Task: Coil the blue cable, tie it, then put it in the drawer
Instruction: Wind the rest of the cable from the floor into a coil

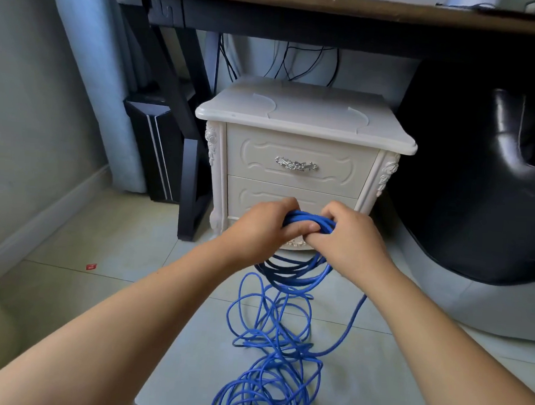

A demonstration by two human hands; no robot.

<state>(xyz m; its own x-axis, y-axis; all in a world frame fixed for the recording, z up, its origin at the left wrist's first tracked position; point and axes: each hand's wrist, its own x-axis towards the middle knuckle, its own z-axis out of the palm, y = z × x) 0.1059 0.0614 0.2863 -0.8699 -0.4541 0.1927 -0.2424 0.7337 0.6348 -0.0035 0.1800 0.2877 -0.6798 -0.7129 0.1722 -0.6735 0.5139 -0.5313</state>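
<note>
1. Fingers (302, 229) of the left hand (263, 231) and right hand (350, 240) are curled round gathered loops of the blue cable (290, 277), just in front of the white cabinet (299, 118).
2. Biggest risk: the loose heap on the floor before the cabinet looks tangled, so pulling could knot it.
3. Lesser: loops could slip out while regripping.
4. Least: the cabinet's top drawer (256, 158) is closed and no hand is free.

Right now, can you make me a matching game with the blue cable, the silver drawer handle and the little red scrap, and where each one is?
Things:
1. blue cable
2. ornate silver handle
3. small red scrap

Places:
A. on the tiled floor, far left
B. gripped by the left hand and right hand
C. on the closed top drawer

Pairs: 1-B, 2-C, 3-A
</note>
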